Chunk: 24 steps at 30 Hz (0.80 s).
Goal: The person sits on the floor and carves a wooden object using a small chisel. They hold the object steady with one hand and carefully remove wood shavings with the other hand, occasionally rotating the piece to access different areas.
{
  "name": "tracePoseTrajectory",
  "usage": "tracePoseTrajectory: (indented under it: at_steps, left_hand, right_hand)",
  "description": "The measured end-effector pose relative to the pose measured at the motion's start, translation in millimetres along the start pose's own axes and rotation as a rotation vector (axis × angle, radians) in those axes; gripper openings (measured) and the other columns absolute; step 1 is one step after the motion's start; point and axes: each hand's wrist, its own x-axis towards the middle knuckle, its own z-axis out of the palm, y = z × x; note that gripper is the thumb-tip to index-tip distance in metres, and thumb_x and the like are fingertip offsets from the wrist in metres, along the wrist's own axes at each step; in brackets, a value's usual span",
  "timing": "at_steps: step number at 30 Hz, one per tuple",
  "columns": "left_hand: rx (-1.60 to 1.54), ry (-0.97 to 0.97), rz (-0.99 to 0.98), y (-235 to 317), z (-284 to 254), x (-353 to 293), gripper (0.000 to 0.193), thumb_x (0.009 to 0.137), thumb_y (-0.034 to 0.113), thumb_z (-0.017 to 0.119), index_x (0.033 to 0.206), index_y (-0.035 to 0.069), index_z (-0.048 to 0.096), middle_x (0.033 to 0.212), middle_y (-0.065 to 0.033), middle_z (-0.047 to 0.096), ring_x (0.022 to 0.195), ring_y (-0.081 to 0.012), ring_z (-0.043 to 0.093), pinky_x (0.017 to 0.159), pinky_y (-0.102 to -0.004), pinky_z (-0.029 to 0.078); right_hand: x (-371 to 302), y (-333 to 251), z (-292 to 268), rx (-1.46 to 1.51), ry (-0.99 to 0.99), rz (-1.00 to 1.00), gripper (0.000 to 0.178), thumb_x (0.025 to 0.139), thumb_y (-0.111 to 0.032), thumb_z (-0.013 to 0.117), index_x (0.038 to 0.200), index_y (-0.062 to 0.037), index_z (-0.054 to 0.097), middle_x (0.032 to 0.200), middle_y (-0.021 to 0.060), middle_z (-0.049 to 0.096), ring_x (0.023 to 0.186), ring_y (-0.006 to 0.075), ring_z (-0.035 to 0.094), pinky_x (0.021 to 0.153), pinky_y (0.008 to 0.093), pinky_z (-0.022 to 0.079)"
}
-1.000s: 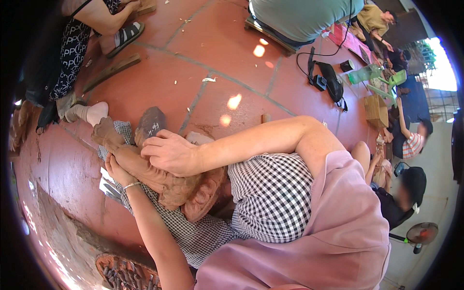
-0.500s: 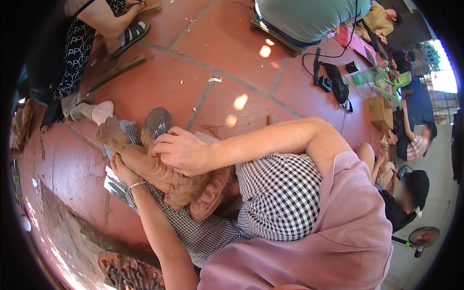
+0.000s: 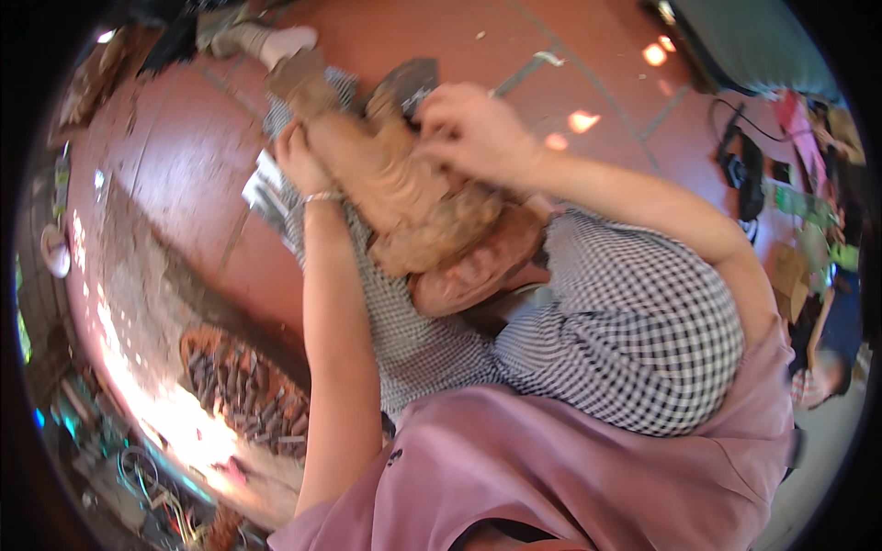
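Observation:
A brown carved wooden statue (image 3: 395, 179) lies tilted across my lap, over black-and-white checked cloth. Its broad reddish-brown carved base (image 3: 482, 266) is toward my body, and a dark grey part with pale writing (image 3: 407, 83) is at its far end. My left hand (image 3: 303, 165) wraps round the statue's left side, with the thumb and fingers against the wood. Over the upper right side of the carving is my right hand (image 3: 473, 133), fingers bent together and slightly blurred. Whatever may be in its fingertips is too small and smeared to make out.
A round basket of carving tools (image 3: 248, 386) sits at lower left beside a worn wooden plank (image 3: 161, 248). Red tiles (image 3: 514, 46) cover the floor. A black bag (image 3: 742, 170) lies at right, and a seated person (image 3: 753, 41) is at upper right.
My view has swung left and down, so the statue and both hands appear higher and further right. More of the tool basket shows. My right hand has lifted slightly and its fingers have curled.

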Motion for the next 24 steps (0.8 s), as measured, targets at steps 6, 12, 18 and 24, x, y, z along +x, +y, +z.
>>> tracePoseTrajectory:
  at_steps: [6, 12, 18, 24]
  left_hand:
    - [-0.360, 0.025, -0.172, 14.9, 8.7, -11.3, 0.017, 0.095, 0.003, 0.050, 0.106, -0.005, 0.060, 0.102, -0.0114, 0.066, 0.089, -0.0170, 0.063, 0.079, -0.0293, 0.054]
    - [-0.409, 0.035, -0.157, 8.4, 9.6, -9.9, 0.015, 0.093, 0.002, 0.052, 0.103, -0.004, 0.062, 0.100, -0.0104, 0.066, 0.087, -0.0162, 0.062, 0.078, -0.0275, 0.054]
    - [-0.366, 0.052, -0.157, 10.1, 13.8, -10.3, 0.015, 0.092, 0.002, 0.054, 0.101, -0.003, 0.064, 0.098, -0.0083, 0.066, 0.086, -0.0146, 0.061, 0.077, -0.0264, 0.051]
    - [-0.384, 0.067, -0.134, 7.7, 12.9, -11.1, 0.015, 0.092, 0.003, 0.055, 0.101, -0.003, 0.065, 0.096, -0.0068, 0.066, 0.085, -0.0133, 0.059, 0.077, -0.0252, 0.050]
  right_hand:
    - [-11.7, 10.4, -18.6, 0.320, -0.046, 0.436, 0.021, 0.092, -0.017, 0.065, 0.110, -0.0064, 0.059, 0.070, 0.0029, 0.061, 0.060, 0.0091, 0.054, 0.056, 0.0282, 0.045]
    - [-7.2, 1.5, -27.3, 0.432, -0.221, 0.260, 0.017, 0.097, -0.007, 0.056, 0.114, -0.0049, 0.057, 0.088, 0.0014, 0.063, 0.080, 0.0078, 0.057, 0.073, 0.0264, 0.048]
    - [-10.4, 0.0, -24.7, 0.176, -0.335, -0.042, 0.014, 0.089, -0.009, 0.063, 0.100, -0.0094, 0.071, 0.104, 0.0048, 0.066, 0.093, 0.0224, 0.061, 0.083, 0.0321, 0.050]
    - [-13.8, -11.7, -36.5, -0.144, -0.192, -0.302, 0.021, 0.079, -0.014, 0.074, 0.100, -0.0116, 0.074, 0.106, 0.0009, 0.064, 0.096, 0.0224, 0.059, 0.081, 0.0349, 0.050]
